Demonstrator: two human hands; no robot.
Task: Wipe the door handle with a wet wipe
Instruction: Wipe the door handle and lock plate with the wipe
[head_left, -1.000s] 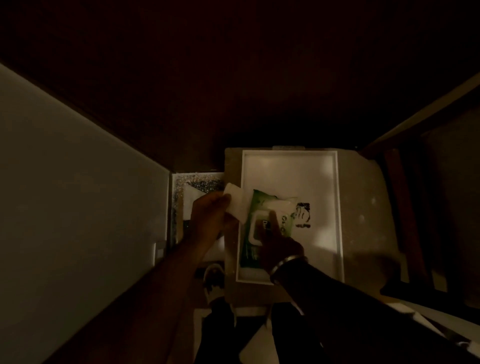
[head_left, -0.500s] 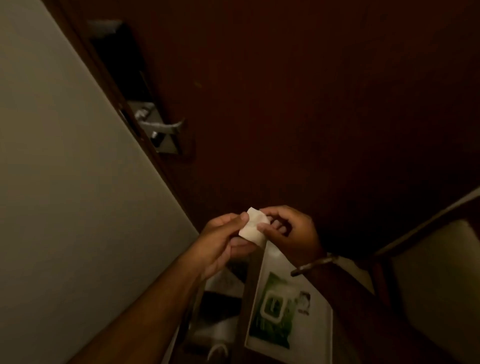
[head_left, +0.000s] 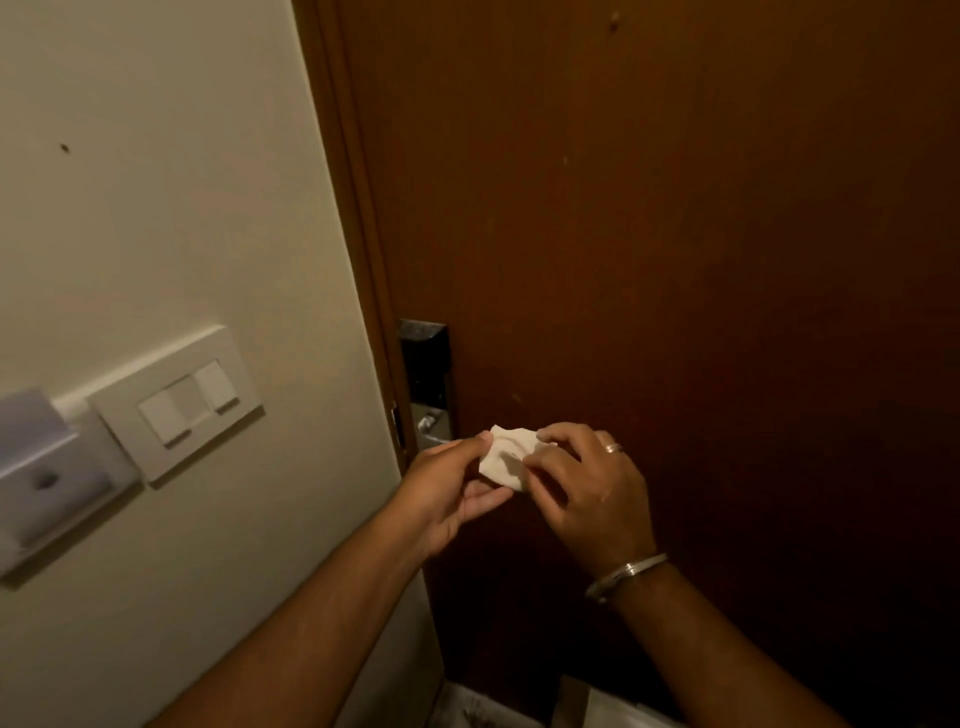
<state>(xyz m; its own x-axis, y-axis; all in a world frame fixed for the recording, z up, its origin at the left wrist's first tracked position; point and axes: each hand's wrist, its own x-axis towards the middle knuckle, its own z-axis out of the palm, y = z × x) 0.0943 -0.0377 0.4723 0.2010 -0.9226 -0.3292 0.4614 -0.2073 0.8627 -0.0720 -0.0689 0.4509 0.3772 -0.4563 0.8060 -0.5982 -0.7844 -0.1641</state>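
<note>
A folded white wet wipe (head_left: 506, 457) is pinched between both hands in front of a dark brown door (head_left: 675, 260). My left hand (head_left: 447, 493) grips its left edge with thumb and fingers. My right hand (head_left: 587, 488), wearing a ring and a metal bracelet, holds its right side. Just behind and above my left hand sits the door's lock plate (head_left: 427, 384), black on top and metallic below. Only the base of the door handle (head_left: 430, 423) shows; its lever is hidden behind my hands and the wipe.
A cream wall (head_left: 182, 208) fills the left side, carrying a white double light switch (head_left: 182, 402) and a pale card holder (head_left: 41, 467). The brown door frame (head_left: 358, 208) runs between wall and door. A white tray edge (head_left: 618, 712) peeks in at the bottom.
The view has swung up from the tray and wipes pack to the door. Both hands rose with the wipe and now sit right at the handle; the pack has dropped out of view.
</note>
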